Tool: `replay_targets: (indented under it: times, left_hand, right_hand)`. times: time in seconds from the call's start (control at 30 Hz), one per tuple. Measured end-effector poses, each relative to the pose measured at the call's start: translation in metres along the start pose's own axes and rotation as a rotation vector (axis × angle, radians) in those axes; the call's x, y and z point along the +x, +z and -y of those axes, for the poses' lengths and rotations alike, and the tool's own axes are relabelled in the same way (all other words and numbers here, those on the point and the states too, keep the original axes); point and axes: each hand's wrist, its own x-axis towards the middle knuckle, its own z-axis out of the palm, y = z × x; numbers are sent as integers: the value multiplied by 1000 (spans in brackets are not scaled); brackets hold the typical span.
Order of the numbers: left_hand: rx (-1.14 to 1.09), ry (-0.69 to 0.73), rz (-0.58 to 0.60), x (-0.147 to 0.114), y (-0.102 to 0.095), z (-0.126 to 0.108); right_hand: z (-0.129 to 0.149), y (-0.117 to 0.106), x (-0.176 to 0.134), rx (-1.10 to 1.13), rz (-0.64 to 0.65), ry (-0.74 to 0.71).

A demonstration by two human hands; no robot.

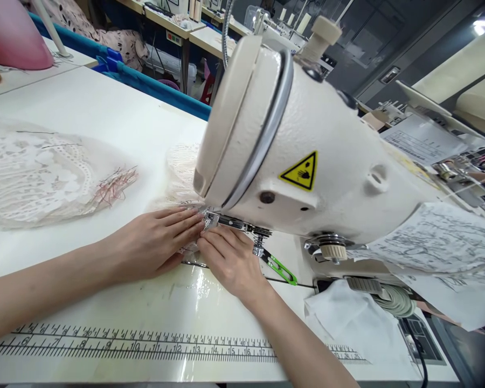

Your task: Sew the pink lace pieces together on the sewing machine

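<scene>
A sewing machine (267, 118) stands over a piece of pale lace fabric (182, 167). My left hand (157, 240) lies flat on the lace just left of the presser foot, fingers stretched out and close together. Beside the needle area, my right hand (230, 258) rests palm down with its fingers slightly bent and their tips near the left hand's fingertips. The fabric under both hands is mostly hidden, and so is the needle. A green slotted lever (282, 270) sticks out to the right of my right hand.
More lace (44, 172) with loose reddish threads (115, 186) lies on the table at left. A printed ruler (178, 347) runs along the front edge. White cloth (351, 318) and a patterned sheet (440, 242) are at right. A blue cloth trough (157, 91) borders the back.
</scene>
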Motion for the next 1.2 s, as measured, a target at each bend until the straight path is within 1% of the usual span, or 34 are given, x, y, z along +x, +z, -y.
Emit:
replay_targets:
  times: [0.1, 0.17, 0.3, 0.47, 0.63, 0.8, 0.93, 1.1, 1.2]
  left_hand:
    - [17, -21, -1, -1, 3, -2]
    - [57, -19, 0, 0, 1, -3]
    - [159, 61, -11, 9, -9, -5]
    - [225, 108, -60, 17, -17, -7]
    - [242, 109, -74, 18, -15, -9]
    - [257, 97, -85, 19, -13, -10]
    - [272, 88, -84, 20, -13, -9]
    - [267, 101, -85, 18, -12, -10]
    - [226, 127, -79, 12, -8, -8]
  right_hand:
    - [-2, -1, 0, -17, 6, 3]
    - [-3, -2, 0, -32, -6, 0]
    - [-4, -3, -2, -63, -8, 5]
    - [-8, -4, -4, -87, 64, 26]
    - [-11, -8, -3, -127, 36, 17]
    - [-8, -9, -6, -233, 53, 105]
    - [-11, -6, -8, -297, 60, 109]
    - [-18, 0, -9, -260, 9, 59]
    - [-17, -2, -10, -250, 43, 94]
